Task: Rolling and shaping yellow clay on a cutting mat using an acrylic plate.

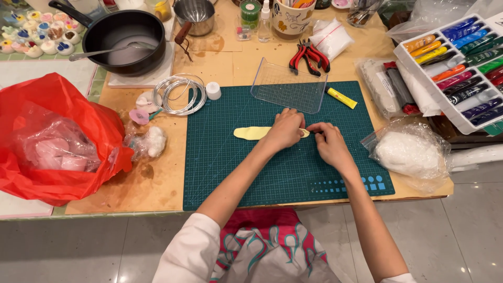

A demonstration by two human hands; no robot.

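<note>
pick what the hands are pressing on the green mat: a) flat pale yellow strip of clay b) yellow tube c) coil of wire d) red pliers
a: the left hand and right hand rest on the flat pale yellow strip lying on the green cutting mat.

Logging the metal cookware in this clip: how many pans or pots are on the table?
2: a black frying pan at upper left, and a small steel saucepan right of it. Others may sit out of frame.

The left hand [285, 130] hides the middle of the flattened pale yellow clay strip [250, 133], and the picture's right edge crops the white tray of coloured paint tubes [419, 68] at the desk's right edge.
</note>
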